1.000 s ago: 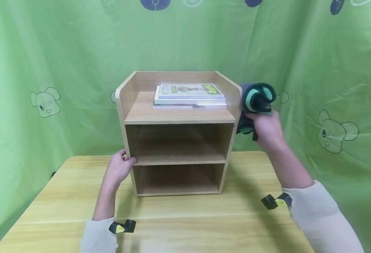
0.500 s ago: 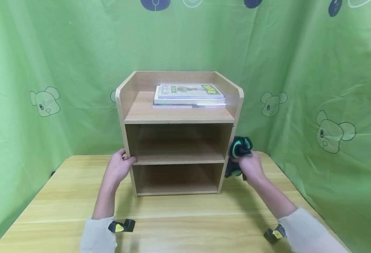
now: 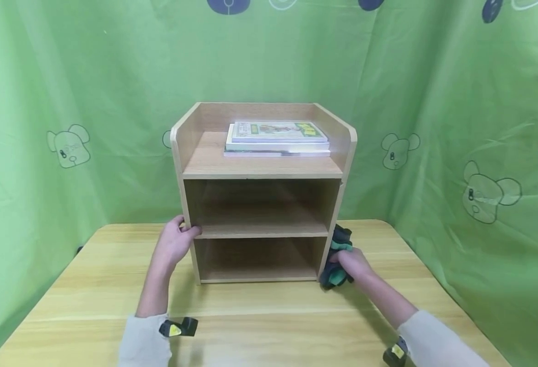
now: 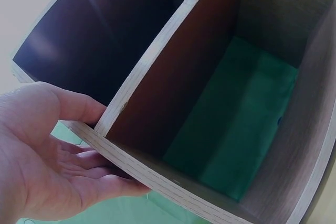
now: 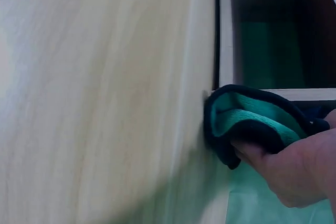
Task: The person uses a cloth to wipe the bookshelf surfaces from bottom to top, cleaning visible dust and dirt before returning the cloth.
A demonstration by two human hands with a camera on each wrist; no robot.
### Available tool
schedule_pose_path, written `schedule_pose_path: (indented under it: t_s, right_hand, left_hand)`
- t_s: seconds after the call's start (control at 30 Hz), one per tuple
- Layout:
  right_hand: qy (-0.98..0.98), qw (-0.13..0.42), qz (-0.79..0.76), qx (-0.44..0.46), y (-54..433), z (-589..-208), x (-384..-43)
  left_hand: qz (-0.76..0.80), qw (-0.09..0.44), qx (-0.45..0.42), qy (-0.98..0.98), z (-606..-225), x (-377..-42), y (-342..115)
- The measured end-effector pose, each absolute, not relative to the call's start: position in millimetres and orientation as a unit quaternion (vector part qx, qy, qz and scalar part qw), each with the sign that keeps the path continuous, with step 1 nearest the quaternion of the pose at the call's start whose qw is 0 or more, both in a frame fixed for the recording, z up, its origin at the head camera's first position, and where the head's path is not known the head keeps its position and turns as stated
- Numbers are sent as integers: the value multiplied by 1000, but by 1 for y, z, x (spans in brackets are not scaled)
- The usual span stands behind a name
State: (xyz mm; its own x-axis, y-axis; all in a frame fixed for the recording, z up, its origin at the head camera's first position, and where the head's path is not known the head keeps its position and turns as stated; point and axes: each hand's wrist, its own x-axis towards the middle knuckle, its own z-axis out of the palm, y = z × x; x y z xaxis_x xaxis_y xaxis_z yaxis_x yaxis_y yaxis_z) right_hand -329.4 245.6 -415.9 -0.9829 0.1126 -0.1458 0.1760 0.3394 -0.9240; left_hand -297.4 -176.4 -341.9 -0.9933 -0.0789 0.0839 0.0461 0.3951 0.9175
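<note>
A small wooden shelf unit [image 3: 255, 235] stands upright on the table, with two open compartments below a walled top. My left hand [image 3: 176, 242] grips its left side panel; in the left wrist view the thumb lies inside by the middle board [image 4: 152, 51] and the fingers are outside. Low on the right side, my right hand [image 3: 353, 264] holds a bunched dark and green cloth [image 3: 338, 255] against the outer panel, near the front bottom corner. In the right wrist view the folded cloth [image 5: 252, 119] sits at that corner, close over the tabletop, and hides part of the fingers.
Several stacked books [image 3: 276, 140] lie on the unit's top, inside its raised rim. The pale wooden table [image 3: 250, 326] extends around the unit. Green curtains [image 3: 269, 61] with printed mouse figures hang behind and to both sides.
My right hand has moved the cloth down along the unit's right side, from near the top panel to the bottom front corner. The left hand keeps its grip in place.
</note>
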Motion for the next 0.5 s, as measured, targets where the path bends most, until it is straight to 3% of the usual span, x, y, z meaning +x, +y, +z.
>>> schedule_pose_path:
  t_s: [0.27, 0.5]
  right_hand:
    - [695, 109, -707, 69, 259, -376, -316]
    - [630, 97, -769, 43, 259, -286, -306]
  left_hand:
    - [-550, 53, 11, -834, -342, -297, -176]
    - [-551, 52, 15, -832, -341, -297, -176]
